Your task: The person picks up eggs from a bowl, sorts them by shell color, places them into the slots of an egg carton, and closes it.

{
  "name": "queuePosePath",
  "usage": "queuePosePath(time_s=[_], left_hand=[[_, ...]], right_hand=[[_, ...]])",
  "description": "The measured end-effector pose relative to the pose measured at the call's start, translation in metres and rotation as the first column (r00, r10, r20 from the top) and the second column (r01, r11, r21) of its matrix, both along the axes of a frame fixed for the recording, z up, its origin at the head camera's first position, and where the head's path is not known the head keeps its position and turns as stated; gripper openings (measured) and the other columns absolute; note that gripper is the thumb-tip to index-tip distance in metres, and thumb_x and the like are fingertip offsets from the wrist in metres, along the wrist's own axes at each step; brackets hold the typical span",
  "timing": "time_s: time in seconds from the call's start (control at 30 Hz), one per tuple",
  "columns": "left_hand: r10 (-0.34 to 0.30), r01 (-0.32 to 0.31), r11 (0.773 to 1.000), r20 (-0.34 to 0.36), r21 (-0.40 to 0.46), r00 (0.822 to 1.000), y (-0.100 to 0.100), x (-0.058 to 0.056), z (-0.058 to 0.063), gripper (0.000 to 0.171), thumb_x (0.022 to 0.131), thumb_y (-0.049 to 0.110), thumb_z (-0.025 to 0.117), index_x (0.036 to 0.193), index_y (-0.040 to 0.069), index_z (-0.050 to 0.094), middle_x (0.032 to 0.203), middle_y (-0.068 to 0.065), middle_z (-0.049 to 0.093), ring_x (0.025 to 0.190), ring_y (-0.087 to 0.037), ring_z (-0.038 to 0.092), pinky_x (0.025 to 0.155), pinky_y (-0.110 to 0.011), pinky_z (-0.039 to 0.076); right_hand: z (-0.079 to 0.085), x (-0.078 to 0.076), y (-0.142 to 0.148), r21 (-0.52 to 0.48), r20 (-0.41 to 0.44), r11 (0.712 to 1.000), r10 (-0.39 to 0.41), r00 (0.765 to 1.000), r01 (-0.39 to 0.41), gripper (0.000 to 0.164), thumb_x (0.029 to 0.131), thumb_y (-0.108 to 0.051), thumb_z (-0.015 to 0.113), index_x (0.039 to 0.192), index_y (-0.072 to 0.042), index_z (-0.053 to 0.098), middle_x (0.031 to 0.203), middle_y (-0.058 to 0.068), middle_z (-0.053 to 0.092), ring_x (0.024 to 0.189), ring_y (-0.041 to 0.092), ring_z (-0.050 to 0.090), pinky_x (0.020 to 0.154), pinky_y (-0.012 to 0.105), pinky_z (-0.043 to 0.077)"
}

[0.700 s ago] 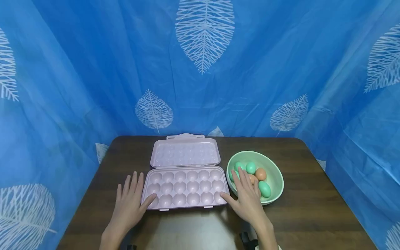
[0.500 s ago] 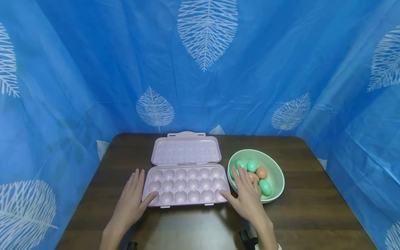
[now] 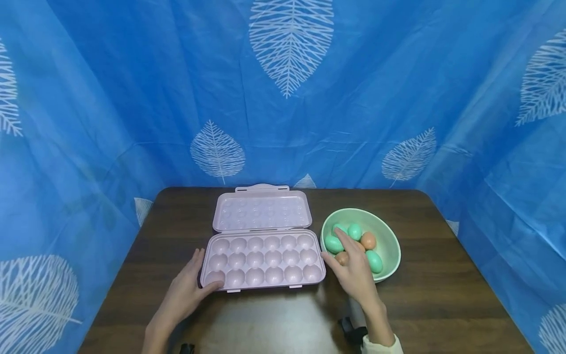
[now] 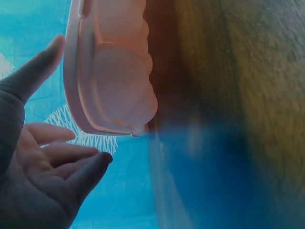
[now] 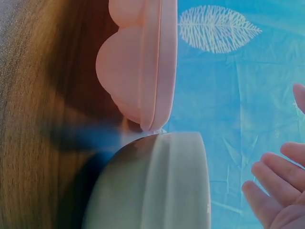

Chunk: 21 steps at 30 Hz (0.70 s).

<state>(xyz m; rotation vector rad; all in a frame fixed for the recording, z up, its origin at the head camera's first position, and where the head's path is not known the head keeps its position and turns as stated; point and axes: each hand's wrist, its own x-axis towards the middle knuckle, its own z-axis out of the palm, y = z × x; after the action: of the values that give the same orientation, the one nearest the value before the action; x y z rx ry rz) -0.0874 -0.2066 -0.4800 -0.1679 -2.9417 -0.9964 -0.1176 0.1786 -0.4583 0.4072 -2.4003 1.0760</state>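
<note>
In the head view, a pale pink egg tray (image 3: 255, 260) lies with its lid (image 3: 263, 210) folded back. Its several round cups hold nothing. My left hand (image 3: 183, 295) is at the tray's left front corner, thumb over the corner cup and relaxed fingers along the side. In the left wrist view, that thumb (image 4: 40, 69) reaches the tray's rim, fingers loosely bent below. Above the front left rim of a light green bowl (image 3: 389, 246), my right hand (image 3: 355, 275) hangs with loose, spread fingers, empty. Inside the bowl are green eggs (image 3: 374, 261) and brown eggs (image 3: 368, 240).
Tray and bowl stand side by side on a dark wooden table (image 3: 433, 295), the bowl close to the tray's right edge. A blue curtain (image 3: 345, 108) with white leaf prints surrounds the table at the back and sides.
My right thumb has left the tray's right front corner, and the hand has turned, baring more eggs on the bowl's left. My left hand's fingers have drawn back and bent slightly along the tray's side.
</note>
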Motion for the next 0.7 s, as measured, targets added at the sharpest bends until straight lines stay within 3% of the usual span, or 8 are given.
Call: queuePosePath(time_s=[0.07, 0.13, 0.27, 0.37, 0.7], left_hand=[[-0.022, 0.022, 1.000, 0.005, 0.014, 1.000, 0.001, 0.000, -0.002, 0.102, 0.083, 0.051, 0.076, 0.148, -0.012, 0.029, 0.150, -0.036, 0.029, 0.136, -0.052, 0.031, 0.107, -0.064, 0.029], [-0.042, 0.042, 0.999, 0.009, 0.025, 0.999, 0.001, 0.000, -0.003, 0.103, 0.081, 0.051, 0.077, 0.149, -0.010, 0.030, 0.150, -0.036, 0.030, 0.137, -0.051, 0.031, 0.107, -0.063, 0.029], [-0.067, 0.067, 0.997, 0.002, 0.030, 0.998, 0.003, -0.001, -0.005, 0.104, 0.077, 0.048, 0.081, 0.147, -0.012, 0.032, 0.148, -0.035, 0.034, 0.135, -0.050, 0.035, 0.107, -0.061, 0.032], [-0.075, 0.075, 0.997, -0.013, 0.033, 0.997, 0.003, -0.001, -0.008, 0.103, 0.076, 0.043, 0.083, 0.145, -0.015, 0.033, 0.146, -0.036, 0.036, 0.133, -0.049, 0.039, 0.106, -0.060, 0.034], [-0.085, 0.086, 0.996, -0.050, 0.025, 0.995, 0.004, -0.001, -0.018, 0.105, 0.073, 0.039, 0.087, 0.145, -0.016, 0.033, 0.145, -0.034, 0.040, 0.130, -0.048, 0.044, 0.104, -0.060, 0.037]], right_hand=[[0.000, -0.003, 0.003, -0.055, -0.006, 0.998, 0.014, 1.000, -0.014, 0.062, 0.079, -0.010, 0.084, 0.133, 0.004, 0.058, 0.133, 0.021, 0.060, 0.123, 0.037, 0.055, 0.107, 0.025, 0.037], [-0.001, -0.006, 0.005, -0.121, 0.011, 0.992, 0.041, 0.999, -0.039, 0.059, 0.079, -0.006, 0.083, 0.131, 0.005, 0.058, 0.130, 0.023, 0.060, 0.120, 0.038, 0.057, 0.105, 0.019, 0.038], [-0.005, -0.010, 0.010, -0.255, 0.073, 0.964, 0.095, 0.993, -0.074, 0.054, 0.080, -0.001, 0.080, 0.129, 0.008, 0.058, 0.127, 0.026, 0.061, 0.116, 0.039, 0.059, 0.098, 0.035, 0.047], [-0.009, -0.013, 0.014, -0.323, 0.136, 0.944, 0.113, 0.984, -0.064, 0.051, 0.082, 0.001, 0.078, 0.129, 0.008, 0.058, 0.126, 0.027, 0.061, 0.118, 0.039, 0.058, 0.099, 0.046, 0.044], [-0.012, -0.026, 0.023, -0.440, 0.246, 0.897, 0.164, 0.955, -0.041, 0.053, 0.085, 0.001, 0.075, 0.131, 0.013, 0.053, 0.132, 0.031, 0.054, 0.124, 0.044, 0.052, 0.104, 0.038, 0.042]])
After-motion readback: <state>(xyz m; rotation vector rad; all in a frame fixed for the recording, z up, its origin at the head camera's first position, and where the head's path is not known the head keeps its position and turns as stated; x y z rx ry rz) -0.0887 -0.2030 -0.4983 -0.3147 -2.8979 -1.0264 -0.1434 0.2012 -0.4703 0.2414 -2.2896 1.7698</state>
